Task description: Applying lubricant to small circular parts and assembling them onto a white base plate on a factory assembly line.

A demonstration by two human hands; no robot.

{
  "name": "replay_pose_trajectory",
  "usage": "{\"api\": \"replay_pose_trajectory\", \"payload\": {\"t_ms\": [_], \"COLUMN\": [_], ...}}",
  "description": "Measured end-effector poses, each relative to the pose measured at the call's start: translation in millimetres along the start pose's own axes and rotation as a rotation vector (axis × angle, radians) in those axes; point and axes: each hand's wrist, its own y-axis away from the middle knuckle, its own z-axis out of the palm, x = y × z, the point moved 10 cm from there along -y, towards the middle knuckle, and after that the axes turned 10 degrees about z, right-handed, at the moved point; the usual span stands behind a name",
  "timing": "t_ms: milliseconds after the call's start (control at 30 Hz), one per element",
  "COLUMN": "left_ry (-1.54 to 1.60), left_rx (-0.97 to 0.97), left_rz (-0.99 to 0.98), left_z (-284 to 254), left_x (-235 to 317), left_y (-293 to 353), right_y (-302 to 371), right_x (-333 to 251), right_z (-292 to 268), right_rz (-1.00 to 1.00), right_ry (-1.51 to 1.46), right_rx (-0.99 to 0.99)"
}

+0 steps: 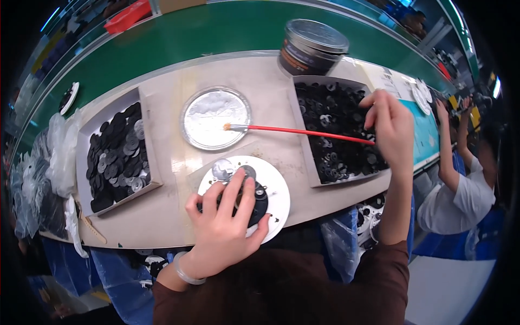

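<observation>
Near the table's front edge, my left hand (pixel 227 222) curls over a black round part (pixel 260 205) on a white disc (pixel 279 189), its fingertips touching a grey gear wheel (pixel 248 171). A pale gear wheel (pixel 222 169) lies beside them. My right hand (pixel 391 127) is above the right-hand box (pixel 303 127) of small black parts (pixel 338 116), fingers bent together; anything between them is hidden. A red-handled brush (pixel 303 131) spans from a round silvery lid (pixel 208 111) across that box. Its handle end meets my right hand, and I cannot tell if it is gripped.
A left box (pixel 157 157) holds black and grey discs (pixel 116 151). A lidded tin (pixel 311 49) stands at the back. Clear plastic bags (pixel 62 151) lie left. Blue, bag-lined containers (pixel 341 238) of parts sit below the table edge. Another person (pixel 457 200) works at right.
</observation>
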Motion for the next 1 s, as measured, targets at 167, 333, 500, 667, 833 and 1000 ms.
{"api": "replay_pose_trajectory", "payload": {"t_ms": [167,333,500,667,833,1000], "left_ry": [-0.017,-0.023,-0.031,-0.024,0.014,0.086], "left_rx": [-0.003,-0.004,-0.002,-0.006,-0.01,0.078], "left_rz": [0.009,0.007,0.02,0.005,-0.015,-0.029], "left_z": [-0.3,0.8,-1.8,-1.2,-1.5,-5.5], "left_x": [2.7,2.7,7.2,1.7,3.1,-0.8], "left_y": [-0.2,1.3,-0.8,0.8,-0.4,5.5], "right_y": [-18.0,-11.9,-22.7,-25.8,-24.3,-7.3], "right_x": [78.6,89.0,102.6,99.0,98.5,33.7], "right_z": [-39.7,-23.4,4.1,21.5,27.2,17.6], "right_rz": [0.076,0.035,0.232,0.227,0.215,0.089], "right_ry": [0.324,0.215,0.411,0.436,0.411,-0.241], "right_rx": [0.105,-0.003,-0.074,-0.146,-0.265,-0.279]}}
